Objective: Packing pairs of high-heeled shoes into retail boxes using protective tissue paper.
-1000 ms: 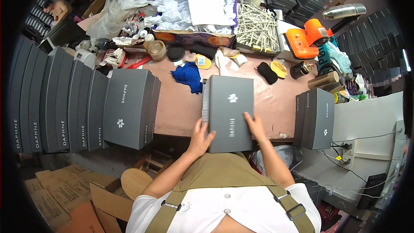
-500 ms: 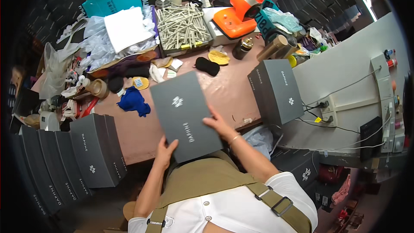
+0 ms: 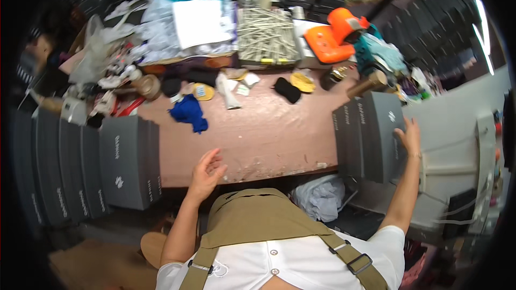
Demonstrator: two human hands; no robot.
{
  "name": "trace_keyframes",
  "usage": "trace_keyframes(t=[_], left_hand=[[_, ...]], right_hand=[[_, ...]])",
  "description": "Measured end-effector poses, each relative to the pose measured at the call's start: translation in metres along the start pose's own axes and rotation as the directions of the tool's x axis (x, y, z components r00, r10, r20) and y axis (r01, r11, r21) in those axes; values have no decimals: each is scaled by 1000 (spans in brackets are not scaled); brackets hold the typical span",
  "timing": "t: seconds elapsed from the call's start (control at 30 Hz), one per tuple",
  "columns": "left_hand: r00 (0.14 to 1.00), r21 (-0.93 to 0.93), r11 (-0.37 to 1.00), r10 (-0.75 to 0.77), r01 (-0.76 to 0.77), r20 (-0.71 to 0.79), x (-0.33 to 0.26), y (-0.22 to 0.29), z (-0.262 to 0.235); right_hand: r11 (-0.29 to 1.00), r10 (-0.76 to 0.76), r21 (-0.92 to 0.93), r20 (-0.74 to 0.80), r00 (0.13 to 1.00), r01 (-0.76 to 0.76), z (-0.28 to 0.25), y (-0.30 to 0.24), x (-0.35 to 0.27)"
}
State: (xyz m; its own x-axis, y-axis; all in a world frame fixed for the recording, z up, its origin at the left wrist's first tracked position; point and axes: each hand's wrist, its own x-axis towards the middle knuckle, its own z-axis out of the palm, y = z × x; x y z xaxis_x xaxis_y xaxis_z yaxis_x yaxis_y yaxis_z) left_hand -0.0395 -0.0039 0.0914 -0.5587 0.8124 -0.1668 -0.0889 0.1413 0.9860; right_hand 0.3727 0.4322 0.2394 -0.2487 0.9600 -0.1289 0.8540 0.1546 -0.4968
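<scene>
My right hand (image 3: 410, 137) is at the far edge of a dark grey shoe box (image 3: 384, 129) on the right-hand stack, its thumb by the lid and its fingers stretched out. That box lies on top of other grey boxes (image 3: 349, 145) at the table's right side. My left hand (image 3: 205, 174) hovers over the table's front edge, empty, with thumb and fingers apart. Nearest to it on the pink tabletop (image 3: 258, 139) lies a crumpled blue cloth (image 3: 189, 113).
A row of grey shoe boxes (image 3: 126, 161) stands at the left. Toward the back are a box of pale sticks (image 3: 267, 37), white tissue paper (image 3: 199, 24), an orange device (image 3: 330, 43), black pads (image 3: 287, 90) and yellow pads (image 3: 302, 81). A lined bin (image 3: 320, 198) sits below the front edge.
The grey box moved from between both hands onto the right-hand stack. My right hand went right with it; my left hand let go and stayed near the table's front. The view shifted.
</scene>
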Motion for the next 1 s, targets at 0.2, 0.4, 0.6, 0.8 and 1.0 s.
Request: trace_keyframes(t=[0.2,0.4,0.6,0.8,1.0], left_hand=[[771,160,978,201,-130,-604,-63,40,-108],[562,452,890,406,-64,-720,-117,50,-119],[516,716,617,519,326,-682,-156,41,-173],[916,257,899,-278,354,-287,-89,-63,-98],[778,-455,662,-618,595,118,-7,-106,34]], right_hand=[[744,-641,528,388,662,411,277,-220,-73],[726,-495,603,792,358,-332,505,-411,-296],[545,-503,720,691,520,-430,513,-387,-280],[586,-311,686,683,661,-432,400,-208,-198],[818,84,347,717,692,-459,337,-78,-141]])
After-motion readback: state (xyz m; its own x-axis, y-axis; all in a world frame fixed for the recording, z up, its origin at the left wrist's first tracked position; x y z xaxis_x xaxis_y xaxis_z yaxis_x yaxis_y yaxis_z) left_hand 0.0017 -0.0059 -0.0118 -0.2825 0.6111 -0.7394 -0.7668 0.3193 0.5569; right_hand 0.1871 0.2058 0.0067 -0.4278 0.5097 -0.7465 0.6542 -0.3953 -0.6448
